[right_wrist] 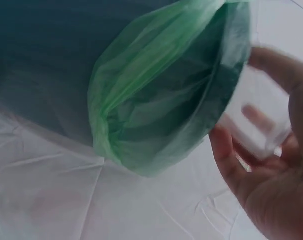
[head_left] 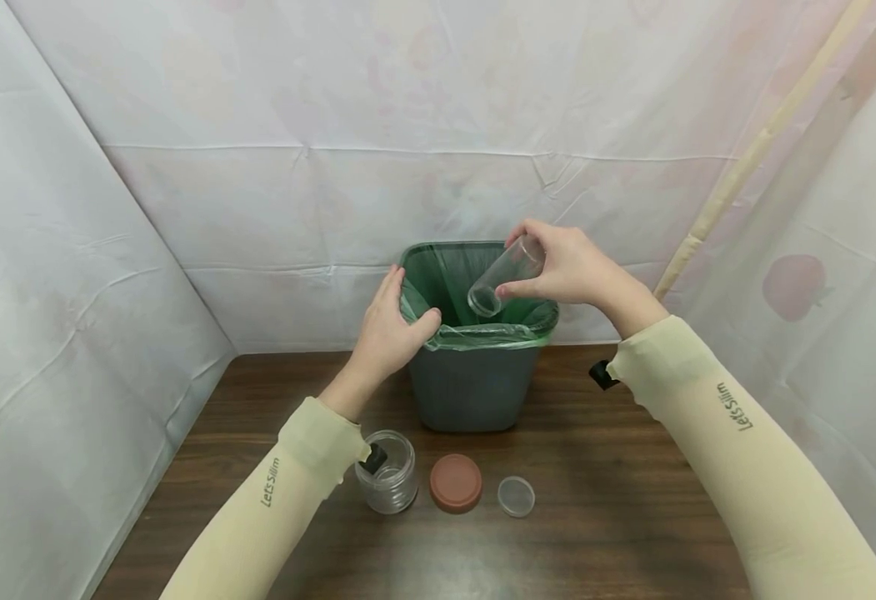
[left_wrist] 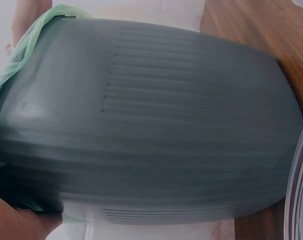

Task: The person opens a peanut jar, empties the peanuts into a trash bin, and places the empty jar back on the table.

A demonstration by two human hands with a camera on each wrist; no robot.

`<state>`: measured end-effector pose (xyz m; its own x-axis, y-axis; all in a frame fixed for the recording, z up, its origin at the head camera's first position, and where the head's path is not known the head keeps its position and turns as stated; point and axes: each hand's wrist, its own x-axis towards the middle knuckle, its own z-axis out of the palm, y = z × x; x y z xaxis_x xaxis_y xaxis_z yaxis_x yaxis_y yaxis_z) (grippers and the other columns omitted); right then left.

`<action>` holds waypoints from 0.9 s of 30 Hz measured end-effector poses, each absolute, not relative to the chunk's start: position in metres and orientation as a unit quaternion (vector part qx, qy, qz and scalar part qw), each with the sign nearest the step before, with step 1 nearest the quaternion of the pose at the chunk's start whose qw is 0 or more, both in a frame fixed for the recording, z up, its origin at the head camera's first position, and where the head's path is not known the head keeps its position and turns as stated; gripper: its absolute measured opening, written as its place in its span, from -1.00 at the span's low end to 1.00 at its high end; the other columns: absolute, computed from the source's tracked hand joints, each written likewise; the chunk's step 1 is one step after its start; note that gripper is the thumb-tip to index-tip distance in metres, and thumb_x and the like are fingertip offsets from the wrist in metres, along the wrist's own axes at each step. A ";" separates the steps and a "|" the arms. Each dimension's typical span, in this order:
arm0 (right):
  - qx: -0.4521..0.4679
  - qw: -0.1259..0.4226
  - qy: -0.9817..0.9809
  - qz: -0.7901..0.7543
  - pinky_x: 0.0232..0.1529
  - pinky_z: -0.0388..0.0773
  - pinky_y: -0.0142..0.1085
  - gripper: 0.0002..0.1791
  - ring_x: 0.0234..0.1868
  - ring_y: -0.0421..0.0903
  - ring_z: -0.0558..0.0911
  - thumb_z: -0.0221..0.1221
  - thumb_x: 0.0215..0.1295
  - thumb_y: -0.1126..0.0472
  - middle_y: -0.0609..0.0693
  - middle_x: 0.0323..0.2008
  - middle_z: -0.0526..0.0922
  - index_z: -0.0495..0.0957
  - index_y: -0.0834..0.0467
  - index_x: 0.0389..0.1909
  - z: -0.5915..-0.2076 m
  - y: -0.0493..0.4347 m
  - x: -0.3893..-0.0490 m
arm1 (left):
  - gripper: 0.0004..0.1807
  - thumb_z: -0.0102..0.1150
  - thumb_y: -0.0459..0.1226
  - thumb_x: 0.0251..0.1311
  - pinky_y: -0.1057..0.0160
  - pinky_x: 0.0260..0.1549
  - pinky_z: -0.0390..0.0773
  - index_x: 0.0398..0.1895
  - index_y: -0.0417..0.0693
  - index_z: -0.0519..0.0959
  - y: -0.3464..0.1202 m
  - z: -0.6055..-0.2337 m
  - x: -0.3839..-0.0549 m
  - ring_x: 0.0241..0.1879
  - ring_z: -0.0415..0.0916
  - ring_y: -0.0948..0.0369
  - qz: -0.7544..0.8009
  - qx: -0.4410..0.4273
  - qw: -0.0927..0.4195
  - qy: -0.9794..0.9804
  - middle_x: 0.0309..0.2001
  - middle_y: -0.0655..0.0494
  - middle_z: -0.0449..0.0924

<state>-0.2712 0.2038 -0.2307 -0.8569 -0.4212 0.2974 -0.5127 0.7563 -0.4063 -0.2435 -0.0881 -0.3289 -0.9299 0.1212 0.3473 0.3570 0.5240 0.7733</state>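
Note:
A dark grey trash bin [head_left: 475,387] with a green bag [head_left: 445,275] lining it and folded over its rim stands near the wall. My left hand [head_left: 392,329] rests on the bin's left front corner, fingers fairly straight along the left rim and thumb over the front rim. My right hand [head_left: 568,262] grips a clear cylindrical container [head_left: 508,271] between thumb and fingers. This container is tilted, its lower end down and left over the bin's opening. In the right wrist view, part of the container [right_wrist: 246,107] is hidden behind the rim and fingers.
Nearer me on the brown wooden table [head_left: 603,508] stand a clear jar [head_left: 392,492], partly behind my left wrist, a reddish-brown lid [head_left: 456,483] and a small clear lid [head_left: 516,497]. White curtains [head_left: 295,208] hang behind and at both sides.

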 end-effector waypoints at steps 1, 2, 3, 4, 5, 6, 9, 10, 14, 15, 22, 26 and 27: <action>0.250 0.092 -0.933 0.243 0.02 0.61 0.04 -0.32 -0.08 0.06 0.70 0.63 0.17 -0.08 0.10 -0.23 0.62 0.54 0.02 0.21 -0.231 0.204 -0.271 | 0.05 0.16 0.09 0.32 -0.33 0.58 0.14 0.78 -0.15 0.04 -0.088 -0.329 -0.243 0.73 -0.04 -0.06 -0.469 -0.139 0.126 -0.863 0.78 -0.05 -0.07; 0.251 0.091 -0.932 0.245 0.03 0.60 0.04 -0.32 -0.08 0.06 0.69 0.63 0.18 -0.08 0.10 -0.22 0.61 0.53 0.02 0.21 -0.231 0.204 -0.271 | 0.05 0.15 0.09 0.33 -0.33 0.58 0.14 0.78 -0.14 0.04 -0.088 -0.329 -0.243 0.73 -0.04 -0.06 -0.469 -0.138 0.126 -0.863 0.78 -0.04 -0.07; 0.251 0.091 -0.932 0.246 0.03 0.60 0.04 -0.32 -0.08 0.06 0.69 0.63 0.18 -0.08 0.10 -0.22 0.61 0.53 0.02 0.21 -0.232 0.203 -0.272 | 0.05 0.15 0.10 0.32 -0.33 0.58 0.15 0.78 -0.14 0.04 -0.088 -0.329 -0.243 0.73 -0.04 -0.06 -0.469 -0.137 0.126 -0.863 0.78 -0.03 -0.07; 0.250 0.094 -0.932 0.246 0.02 0.60 0.03 -0.32 -0.09 0.06 0.69 0.63 0.17 -0.07 0.10 -0.22 0.61 0.53 0.03 0.21 -0.232 0.203 -0.272 | 0.05 0.15 0.10 0.33 -0.33 0.58 0.15 0.78 -0.14 0.04 -0.088 -0.329 -0.243 0.73 -0.04 -0.06 -0.470 -0.137 0.126 -0.863 0.78 -0.03 -0.07; 0.250 0.098 -0.931 0.246 0.01 0.60 0.02 -0.32 -0.12 0.06 0.69 0.64 0.17 -0.06 0.11 -0.21 0.63 0.54 0.03 0.21 -0.232 0.203 -0.272 | 0.05 0.15 0.10 0.33 -0.33 0.58 0.15 0.78 -0.14 0.04 -0.088 -0.329 -0.243 0.73 -0.03 -0.06 -0.470 -0.136 0.126 -0.863 0.78 -0.03 -0.07; 0.249 0.101 -0.931 0.246 0.01 0.60 0.01 -0.32 -0.14 0.06 0.68 0.64 0.17 -0.06 0.12 -0.21 0.63 0.53 0.04 0.20 -0.233 0.204 -0.272 | 0.05 0.15 0.10 0.33 -0.33 0.58 0.15 0.78 -0.14 0.04 -0.088 -0.329 -0.243 0.73 -0.04 -0.06 -0.471 -0.136 0.125 -0.863 0.78 -0.03 -0.07; 0.245 0.111 -0.931 0.248 -0.01 0.59 0.01 -0.32 -0.17 0.05 0.68 0.63 0.17 -0.06 0.13 -0.17 0.63 0.53 0.06 0.20 -0.234 0.204 -0.273 | 0.05 0.16 0.10 0.33 -0.34 0.58 0.14 0.79 -0.14 0.04 -0.088 -0.329 -0.244 0.73 -0.04 -0.05 -0.471 -0.136 0.124 -0.863 0.78 -0.03 -0.07; 0.242 0.116 -0.930 0.249 -0.01 0.59 0.00 -0.32 -0.18 0.05 0.68 0.63 0.18 -0.06 0.11 -0.15 0.64 0.53 0.07 0.20 -0.234 0.204 -0.273 | 0.05 0.16 0.09 0.33 -0.34 0.58 0.14 0.79 -0.14 0.04 -0.088 -0.330 -0.244 0.73 -0.04 -0.05 -0.471 -0.136 0.124 -0.863 0.78 -0.04 -0.07; 0.236 0.131 -0.930 0.249 -0.04 0.57 0.00 -0.31 -0.21 0.06 0.67 0.62 0.18 -0.06 0.10 -0.17 0.61 0.52 0.09 0.20 -0.235 0.206 -0.274 | 0.05 0.16 0.09 0.34 -0.34 0.58 0.14 0.79 -0.13 0.04 -0.088 -0.331 -0.245 0.74 -0.05 -0.05 -0.471 -0.137 0.124 -0.863 0.78 -0.03 -0.07; 0.237 0.131 -0.930 0.248 -0.03 0.58 0.00 -0.31 -0.20 0.06 0.67 0.62 0.18 -0.06 0.10 -0.18 0.61 0.52 0.09 0.20 -0.235 0.206 -0.274 | 0.04 0.16 0.08 0.34 -0.34 0.58 0.13 0.79 -0.13 0.04 -0.088 -0.331 -0.245 0.74 -0.05 -0.05 -0.471 -0.137 0.124 -0.863 0.78 -0.04 -0.07; 0.242 0.114 -0.929 0.257 0.01 0.61 0.03 -0.32 -0.16 0.04 0.72 0.62 0.18 -0.07 0.11 -0.12 0.67 0.53 0.06 0.21 -0.235 0.206 -0.272 | 0.05 0.16 0.10 0.33 -0.34 0.58 0.14 0.79 -0.13 0.04 -0.088 -0.330 -0.244 0.73 -0.04 -0.07 -0.469 -0.136 0.126 -0.863 0.78 -0.05 -0.07; 0.232 0.115 -0.929 0.263 0.01 0.61 0.03 -0.32 -0.15 0.05 0.74 0.61 0.19 -0.08 0.10 -0.09 0.68 0.52 0.07 0.20 -0.234 0.205 -0.271 | 0.05 0.16 0.10 0.33 -0.35 0.57 0.14 0.79 -0.13 0.04 -0.089 -0.331 -0.244 0.73 -0.04 -0.07 -0.468 -0.135 0.127 -0.864 0.78 -0.04 -0.06; 0.229 0.117 -0.929 0.266 0.00 0.60 0.03 -0.32 -0.15 0.06 0.74 0.61 0.20 -0.09 0.11 -0.11 0.67 0.51 0.08 0.20 -0.233 0.204 -0.271 | 0.05 0.16 0.09 0.33 -0.35 0.58 0.13 0.79 -0.13 0.04 -0.089 -0.331 -0.245 0.73 -0.04 -0.07 -0.468 -0.134 0.127 -0.864 0.78 -0.03 -0.07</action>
<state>-0.2712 0.2044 -0.2334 -0.8680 -0.3632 0.3386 -0.4873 0.7541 -0.4404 -0.2447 -0.0891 -0.3307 -0.9317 0.1132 0.3450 0.3509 0.5251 0.7753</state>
